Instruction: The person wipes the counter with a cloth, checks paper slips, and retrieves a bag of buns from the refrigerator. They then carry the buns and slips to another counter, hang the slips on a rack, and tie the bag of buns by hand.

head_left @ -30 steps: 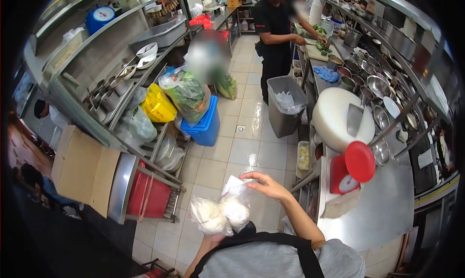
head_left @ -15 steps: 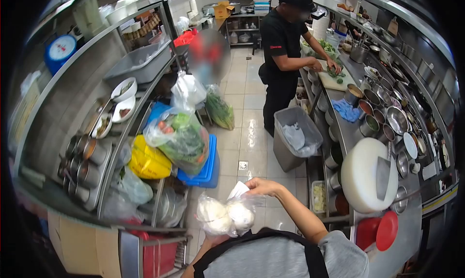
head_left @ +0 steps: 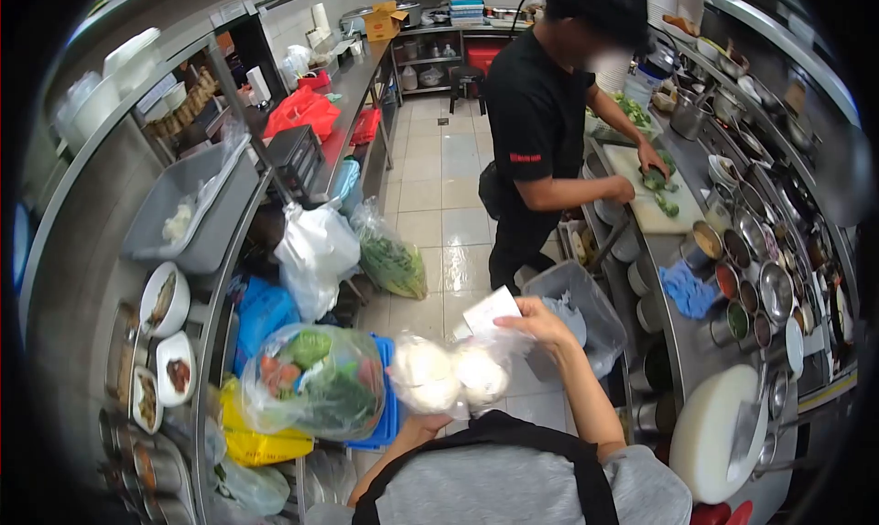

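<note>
In front of my chest is a clear plastic bag (head_left: 426, 378) with two round white lumps inside, their kind unclear. My left hand (head_left: 427, 426) grips it from below, most of the fingers hidden behind it. A small white paper slip (head_left: 492, 312) is pinched between the thumb and fingers of my right hand (head_left: 542, 324), close above the bag. Loose plastic from the bag reaches up to that hand.
A person in black (head_left: 540, 113) cuts green vegetables on a white board (head_left: 645, 216) ahead right. A grey bin (head_left: 600, 296) stands beyond my right hand. At left are a bag of mixed vegetables (head_left: 316, 378) and a blue box (head_left: 388, 406). Tiled floor (head_left: 421, 232) runs ahead.
I have moved forward along the aisle, so the person, bin and vegetable bags appear nearer. The white slip is now raised and shows more of its face. Both hands keep their hold.
</note>
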A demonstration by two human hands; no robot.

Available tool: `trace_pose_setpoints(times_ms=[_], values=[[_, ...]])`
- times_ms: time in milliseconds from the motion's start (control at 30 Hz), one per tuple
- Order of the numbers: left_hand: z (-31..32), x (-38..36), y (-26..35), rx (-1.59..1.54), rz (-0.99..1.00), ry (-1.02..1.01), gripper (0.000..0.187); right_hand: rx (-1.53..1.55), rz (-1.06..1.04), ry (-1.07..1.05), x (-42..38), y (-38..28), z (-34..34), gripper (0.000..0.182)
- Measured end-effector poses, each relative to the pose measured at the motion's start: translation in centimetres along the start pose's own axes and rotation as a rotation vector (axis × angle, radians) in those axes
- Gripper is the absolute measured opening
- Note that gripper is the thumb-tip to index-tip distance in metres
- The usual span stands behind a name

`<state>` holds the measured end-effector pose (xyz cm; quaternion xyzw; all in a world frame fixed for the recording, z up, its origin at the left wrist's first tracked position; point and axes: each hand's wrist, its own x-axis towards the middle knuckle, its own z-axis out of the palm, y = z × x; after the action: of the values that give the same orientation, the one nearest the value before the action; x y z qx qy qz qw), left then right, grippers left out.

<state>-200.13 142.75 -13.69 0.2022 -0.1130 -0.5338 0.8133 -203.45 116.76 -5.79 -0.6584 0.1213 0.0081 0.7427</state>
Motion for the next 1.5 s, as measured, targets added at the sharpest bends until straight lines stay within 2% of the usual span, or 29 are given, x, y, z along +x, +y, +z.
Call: trace_pose_setpoints(times_ms=[67,167,333,500,633,767,900,1033,1100,1200,1233,1267,1333,1367,1500], values=[[-1.3,2.8,4.4,-0.008,0.073,0.032,0.080,0.042,-0.144,0.101,7.2,-2.6,-0.7,0.019],[-3.3,5.5,10.4,-0.020,0.197,0.100,0.080,0.256,-0.192,0.143,18.1,-5.9,-0.8,0.028],[-7.8,9.3,18.6,-0.025,0.359,0.206,0.080,0.380,-0.277,-0.012,33.8,-10.9,-0.6,0.026],[-12.4,17.6,28.6,0.027,0.379,0.225,0.080,0.362,-0.315,-0.004,49.3,-14.3,-2.7,0.023],[-14.2,27.9,37.8,0.089,0.329,0.131,0.080,0.361,-0.350,0.083,59.2,-17.9,-5.9,0.023],[-14.7,38.6,45.2,0.124,0.297,0.033,0.080,0.358,-0.393,0.221,65.6,-18.9,-10.6,0.030],[-16.6,47.9,50.3,0.119,0.281,-0.047,0.080,0.335,-0.507,0.446,69.8,-18.0,-16.3,0.050],[-19.9,57.7,54.3,0.005,0.304,-0.073,0.065,0.354,-0.398,0.585,74.0,-15.0,-24.1,0.069],[-21.4,63.6,56.9,-0.033,0.302,-0.085,0.065,0.329,-0.340,0.672,76.3,-15.4,-27.7,0.073],[-22.9,74.0,61.7,-0.122,0.304,-0.153,0.075,0.111,-0.326,0.862,81.1,-18.0,-32.7,0.078],[-22.2,77.5,63.3,-0.094,0.309,-0.223,0.079,0.197,-0.401,0.822,83.5,-16.8,-35.9,0.063],[-21.9,80.7,64.6,-0.072,0.312,-0.289,0.082,0.166,-0.339,0.800,85.0,-17.8,-38.0,0.055],[-23.1,86.8,67.3,-0.217,0.313,-0.240,0.088,0.102,-0.205,0.759,87.7,-20.2,-41.8,0.041],[-23.6,89.4,68.4,-0.223,0.314,-0.229,0.087,0.110,-0.169,0.807,89.2,-21.5,-42.9,0.025],[-24.6,97.0,71.4,-0.174,0.300,-0.257,0.088,0.098,-0.193,0.783,96.6,-23.7,-46.8,0.024]])
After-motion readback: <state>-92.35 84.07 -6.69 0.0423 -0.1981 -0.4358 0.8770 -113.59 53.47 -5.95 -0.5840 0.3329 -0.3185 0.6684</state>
